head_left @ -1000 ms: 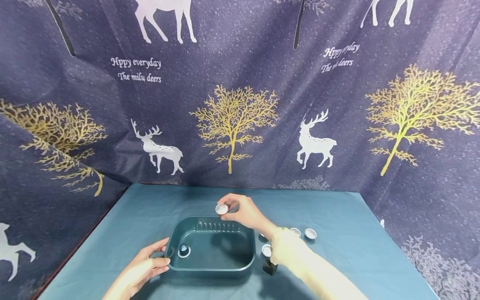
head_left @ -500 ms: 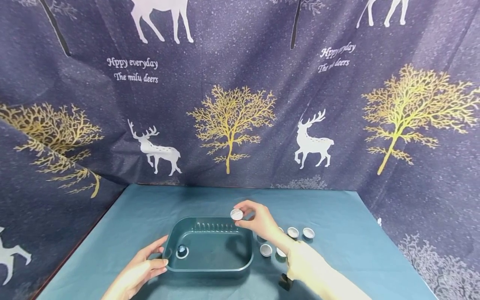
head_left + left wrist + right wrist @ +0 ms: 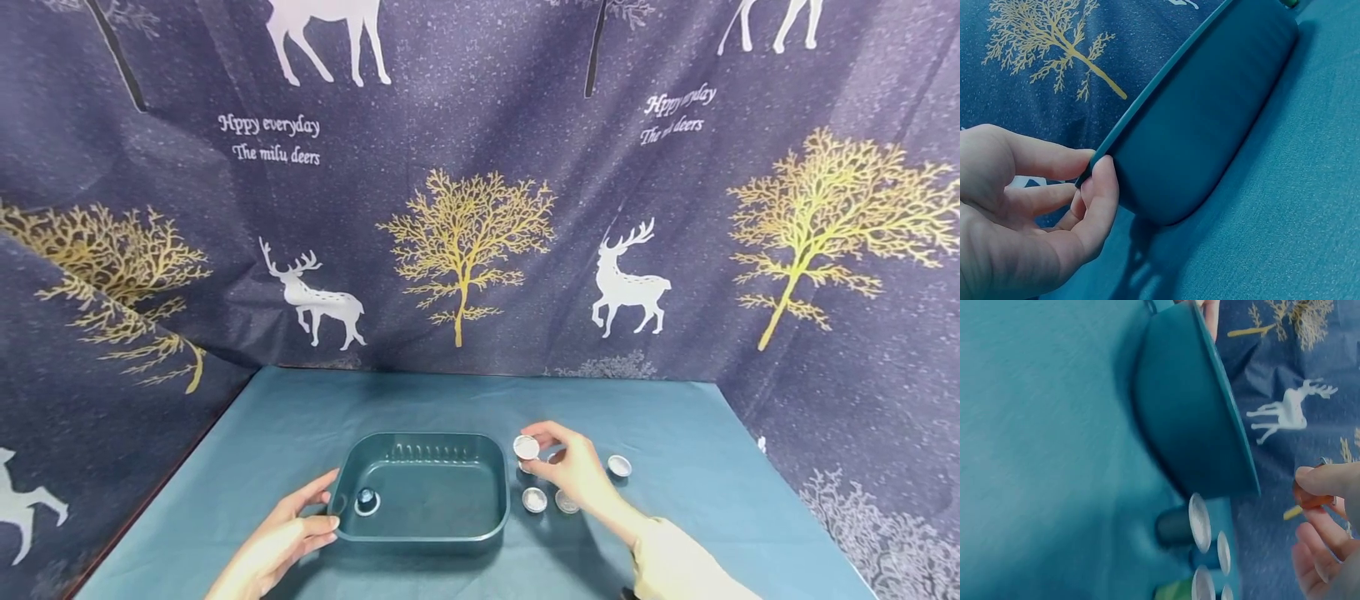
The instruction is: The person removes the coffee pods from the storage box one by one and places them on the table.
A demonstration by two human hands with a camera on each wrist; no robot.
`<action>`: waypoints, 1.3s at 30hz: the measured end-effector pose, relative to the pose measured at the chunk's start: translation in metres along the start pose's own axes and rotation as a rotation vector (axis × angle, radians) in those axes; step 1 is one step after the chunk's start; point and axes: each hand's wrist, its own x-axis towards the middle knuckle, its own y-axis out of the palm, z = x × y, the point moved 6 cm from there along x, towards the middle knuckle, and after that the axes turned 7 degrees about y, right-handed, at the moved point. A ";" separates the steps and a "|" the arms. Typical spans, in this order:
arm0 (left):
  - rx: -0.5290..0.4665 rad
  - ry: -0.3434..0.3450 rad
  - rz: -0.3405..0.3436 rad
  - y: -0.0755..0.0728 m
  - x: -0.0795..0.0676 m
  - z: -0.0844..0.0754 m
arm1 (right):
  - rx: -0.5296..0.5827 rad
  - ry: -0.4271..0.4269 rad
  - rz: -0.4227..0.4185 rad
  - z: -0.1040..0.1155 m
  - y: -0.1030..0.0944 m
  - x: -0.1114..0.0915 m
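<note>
My left hand point(image 3: 288, 525) pinches the left rim of a dark green rectangular tub point(image 3: 420, 539) between thumb and fingers. The left wrist view shows the rim point(image 3: 1166, 69) caught between the fingertips. To the tub's right, my right hand point(image 3: 577, 471) holds a coffee capsule point(image 3: 527, 447) above the table, its pale lid facing the head camera. From the right wrist, its orange-brown body point(image 3: 1310, 496) shows between thumb and fingers. Close below stand several lidded capsules, one point(image 3: 534, 500) nearest the tub, another point(image 3: 567, 502) beside it; others are partly hidden by the hand.
Farther right stands a single capsule point(image 3: 618, 467). A small dark dome with a pale ring point(image 3: 367, 500) sits inside the tub at its left end. A teal cloth point(image 3: 675, 533) covers the table, and a patterned curtain point(image 3: 480, 150) hangs along its back.
My right hand has moved right and toward me, from the tub's back rim to above the standing capsules, with the capsule still in its fingers. My left hand stays at the rim.
</note>
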 end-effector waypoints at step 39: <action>0.031 0.013 -0.022 0.001 0.001 0.002 | -0.144 0.087 -0.021 -0.085 -0.056 -0.058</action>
